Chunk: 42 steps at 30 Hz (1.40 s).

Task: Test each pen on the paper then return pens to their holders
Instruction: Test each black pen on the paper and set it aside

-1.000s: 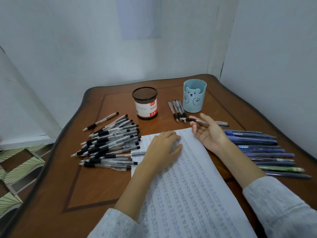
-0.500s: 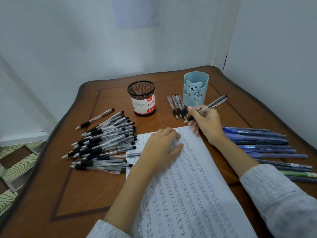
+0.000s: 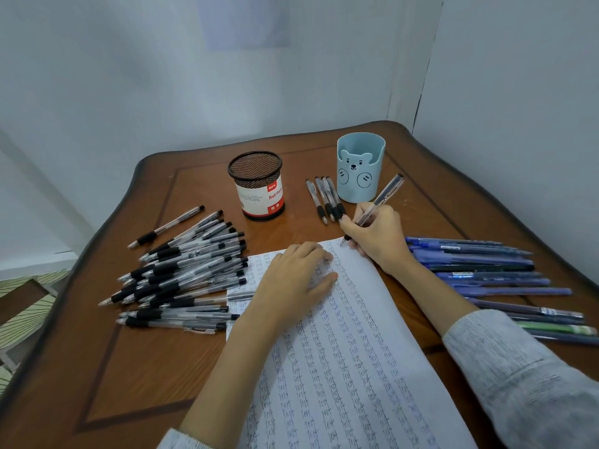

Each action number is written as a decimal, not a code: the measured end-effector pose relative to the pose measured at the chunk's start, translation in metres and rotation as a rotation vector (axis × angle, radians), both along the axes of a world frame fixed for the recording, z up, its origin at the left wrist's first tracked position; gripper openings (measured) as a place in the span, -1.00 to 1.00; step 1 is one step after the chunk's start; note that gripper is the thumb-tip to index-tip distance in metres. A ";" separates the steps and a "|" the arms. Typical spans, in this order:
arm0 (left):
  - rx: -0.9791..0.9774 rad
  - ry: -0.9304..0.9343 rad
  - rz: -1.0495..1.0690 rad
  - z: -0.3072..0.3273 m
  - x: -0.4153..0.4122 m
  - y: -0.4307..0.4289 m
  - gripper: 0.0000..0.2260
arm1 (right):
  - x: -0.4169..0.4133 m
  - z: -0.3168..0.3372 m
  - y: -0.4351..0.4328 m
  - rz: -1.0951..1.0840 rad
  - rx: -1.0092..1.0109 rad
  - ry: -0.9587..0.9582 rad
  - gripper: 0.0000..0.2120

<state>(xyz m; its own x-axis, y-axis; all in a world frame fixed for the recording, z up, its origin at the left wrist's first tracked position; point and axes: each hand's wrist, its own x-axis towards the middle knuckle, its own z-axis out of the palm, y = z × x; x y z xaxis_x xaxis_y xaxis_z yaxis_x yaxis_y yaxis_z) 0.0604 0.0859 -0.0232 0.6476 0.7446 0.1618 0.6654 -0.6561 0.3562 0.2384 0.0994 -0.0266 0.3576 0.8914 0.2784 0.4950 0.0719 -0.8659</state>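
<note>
near the middle of the frame our right hand [image 3: 377, 236] holds a clear pen [image 3: 385, 192] in a writing pose. its grip pinches the barrel low down, the tip meets the upper right corner of the paper [image 3: 350, 367], and the cap end tilts up toward the upper right. our left hand [image 3: 291, 280] lies palm down on the upper part of that paper, its grip loose and spread, pinching nothing. the sheet runs from the frame's centre to its lower edge and is covered in columns of the small handwritten word "test".

above the hands, on the wooden counter [image 3: 129, 367], a black mesh holder [image 3: 259, 186] with a red and white label stands upright. to its right stands a pale blue bear holder [image 3: 359, 166]. four pens [image 3: 325, 199] lie side by side just left of the bear holder. at the left of the frame we see a heap of clear pens [image 3: 184, 270] with black sleeves, its near edge overlapping the paper. one lone pen [image 3: 165, 226] lies apart above the heap. at the right a row of blue pens [image 3: 492, 270] lies beyond our right forearm, with a green pen [image 3: 551, 328] among the lowest ones.
</note>
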 end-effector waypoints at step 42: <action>0.048 0.086 -0.007 -0.006 0.002 -0.003 -0.58 | 0.003 -0.001 0.000 -0.001 0.032 0.028 -0.69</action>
